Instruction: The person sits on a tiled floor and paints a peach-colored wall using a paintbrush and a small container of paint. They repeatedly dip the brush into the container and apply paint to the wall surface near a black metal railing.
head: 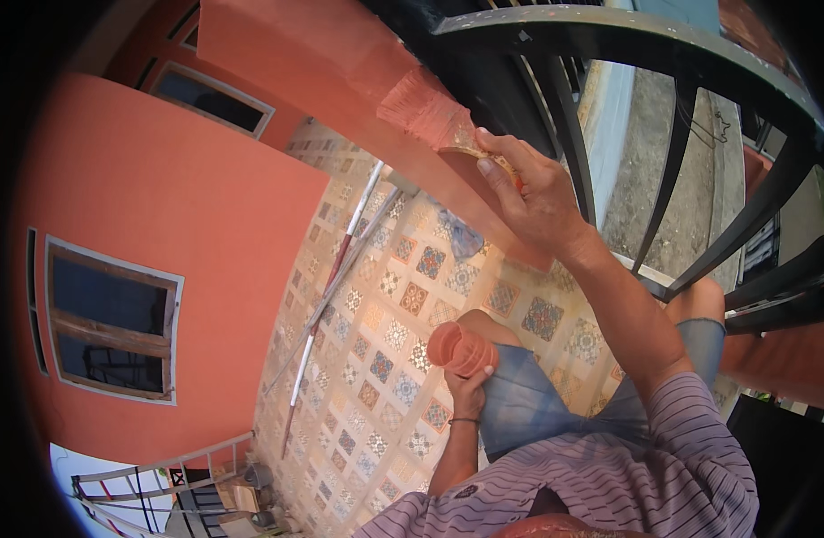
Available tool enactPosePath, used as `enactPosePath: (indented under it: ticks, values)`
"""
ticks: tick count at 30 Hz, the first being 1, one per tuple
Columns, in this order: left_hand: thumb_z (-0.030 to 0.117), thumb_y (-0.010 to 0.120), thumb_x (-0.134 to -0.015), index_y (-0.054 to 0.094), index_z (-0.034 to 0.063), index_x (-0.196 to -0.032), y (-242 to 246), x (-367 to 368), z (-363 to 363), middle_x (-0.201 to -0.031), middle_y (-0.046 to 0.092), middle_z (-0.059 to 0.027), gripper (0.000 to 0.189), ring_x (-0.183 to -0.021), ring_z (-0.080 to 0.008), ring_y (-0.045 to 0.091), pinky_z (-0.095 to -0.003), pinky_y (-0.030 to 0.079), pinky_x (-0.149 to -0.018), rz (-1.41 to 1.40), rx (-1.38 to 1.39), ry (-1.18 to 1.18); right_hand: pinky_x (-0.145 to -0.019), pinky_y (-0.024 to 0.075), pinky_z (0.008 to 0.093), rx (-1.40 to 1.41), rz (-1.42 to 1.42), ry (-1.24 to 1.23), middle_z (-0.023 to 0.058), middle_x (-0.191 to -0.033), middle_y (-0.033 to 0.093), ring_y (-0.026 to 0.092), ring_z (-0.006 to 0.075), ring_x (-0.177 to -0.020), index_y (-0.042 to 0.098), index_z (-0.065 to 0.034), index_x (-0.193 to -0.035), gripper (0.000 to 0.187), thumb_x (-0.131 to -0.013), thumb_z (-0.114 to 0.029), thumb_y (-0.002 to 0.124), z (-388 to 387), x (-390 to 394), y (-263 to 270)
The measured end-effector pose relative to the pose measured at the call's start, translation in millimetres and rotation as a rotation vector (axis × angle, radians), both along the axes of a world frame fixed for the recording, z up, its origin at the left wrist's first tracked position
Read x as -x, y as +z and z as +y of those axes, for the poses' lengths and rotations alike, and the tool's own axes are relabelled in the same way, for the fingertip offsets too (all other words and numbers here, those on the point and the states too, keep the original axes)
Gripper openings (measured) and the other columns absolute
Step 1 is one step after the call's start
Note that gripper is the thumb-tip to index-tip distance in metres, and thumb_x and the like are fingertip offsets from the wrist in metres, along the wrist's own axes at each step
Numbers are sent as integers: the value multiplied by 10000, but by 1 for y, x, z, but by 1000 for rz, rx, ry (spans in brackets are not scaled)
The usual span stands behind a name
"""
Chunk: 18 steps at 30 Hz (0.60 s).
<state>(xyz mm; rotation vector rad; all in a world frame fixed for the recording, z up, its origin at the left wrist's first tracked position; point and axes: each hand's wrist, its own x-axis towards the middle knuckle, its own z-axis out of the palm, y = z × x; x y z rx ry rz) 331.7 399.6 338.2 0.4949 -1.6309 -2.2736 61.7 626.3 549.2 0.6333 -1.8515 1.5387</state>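
Observation:
My right hand (529,185) grips a wide flat paintbrush (432,118) by its handle end. The brush's bristles are coated in salmon paint and lie against the top of a salmon-painted wall (318,74), close to the black metal railing. Lower down, by my knee, my left hand (467,390) holds a small plastic cup (462,350) smeared with the same paint. The cup is tilted, and how much paint is inside cannot be told.
Black railing bars (667,175) curve close along the right. Far below on the patterned tile floor (385,403) lie long poles (331,289) and a crumpled cloth (464,239). A metal ladder (176,471) stands at lower left, near a salmon house wall (183,188) with windows.

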Motion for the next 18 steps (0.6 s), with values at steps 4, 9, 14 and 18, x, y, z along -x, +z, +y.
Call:
enactPosePath:
  ticks: [4, 9, 14, 18]
  values:
    - [-120, 864, -712, 512, -19, -1500, 2, 2, 1, -1402, 658, -123, 869, -1323, -270, 656, -415, 533, -1161, -35, 0, 7, -769, 611, 432, -92, -59, -37, 174, -1076, 768, 782, 353, -903, 692, -37, -1344, 311, -1052, -143, 696, 27, -32, -31]
    - [-107, 876, -708, 513, -29, -1490, 4, 7, 2, -1407, 657, -126, 866, -1320, -271, 658, -415, 530, -1167, -14, 20, -10, -972, 605, 361, 26, 4, 75, 218, -1228, 787, 782, 272, -1163, 689, 35, -1368, 329, -1049, -46, 707, 41, -38, 14]
    - [-102, 888, -704, 513, -26, -1492, 4, 9, 4, -1404, 658, -127, 876, -1314, -274, 664, -413, 533, -1166, -10, 17, -9, -779, 620, 461, 122, 284, 43, 215, -997, 753, 775, 388, -891, 682, -24, -1325, 287, -1077, -169, 670, 13, 6, 114]
    - [-96, 895, -706, 527, -20, -1480, 4, 11, 3, -1393, 665, -120, 861, -1304, -265, 669, -409, 540, -1154, -5, 29, -11, -900, 608, 390, -82, 189, -41, 237, -1156, 780, 798, 314, -1049, 681, 20, -1365, 318, -1096, -149, 663, 6, 19, 138]
